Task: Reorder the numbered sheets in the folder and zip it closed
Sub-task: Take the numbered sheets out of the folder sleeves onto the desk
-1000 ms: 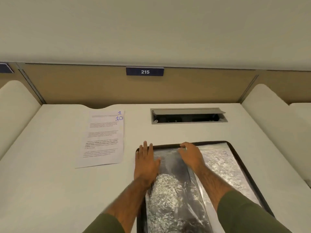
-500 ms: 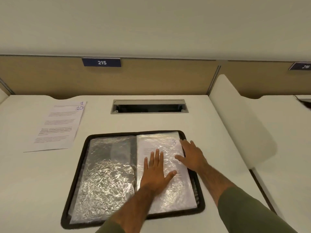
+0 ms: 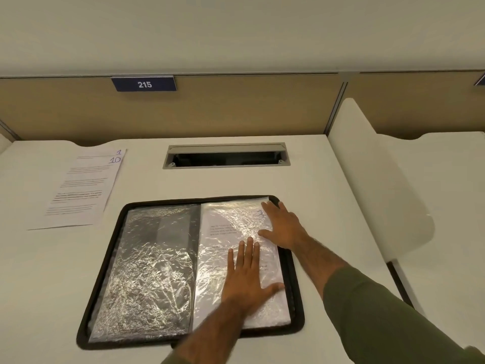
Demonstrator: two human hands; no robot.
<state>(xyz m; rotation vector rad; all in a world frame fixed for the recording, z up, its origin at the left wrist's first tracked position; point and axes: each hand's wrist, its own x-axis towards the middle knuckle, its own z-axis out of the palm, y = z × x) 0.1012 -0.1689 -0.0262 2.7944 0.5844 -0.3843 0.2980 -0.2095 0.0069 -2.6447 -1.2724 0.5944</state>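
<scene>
A black zip folder (image 3: 105, 282) lies open flat on the white desk. Its left side shows an empty crinkled plastic sleeve (image 3: 147, 271) over dark backing. On its right side a sleeve (image 3: 228, 232) holds a printed sheet with a handwritten 3 near the top right corner. My left hand (image 3: 249, 274) rests flat on that sleeve, fingers straight. Further up, my right hand (image 3: 283, 224) lies flat on the sleeve's right edge beside the 3. A loose printed sheet (image 3: 81, 190) marked 1 and 10 lies on the desk to the folder's left.
A recessed cable box (image 3: 225, 156) with its lid up sits in the desk behind the folder. A beige partition with a blue plate (image 3: 143, 84) reading 215 stands at the back. A white rounded divider (image 3: 380, 193) walls the right side.
A second ago both hands were at the folder's top edge over a turning sleeve. That sleeve now lies flat on the left, and both hands rest on the right-hand sleeve. The view has shifted.
</scene>
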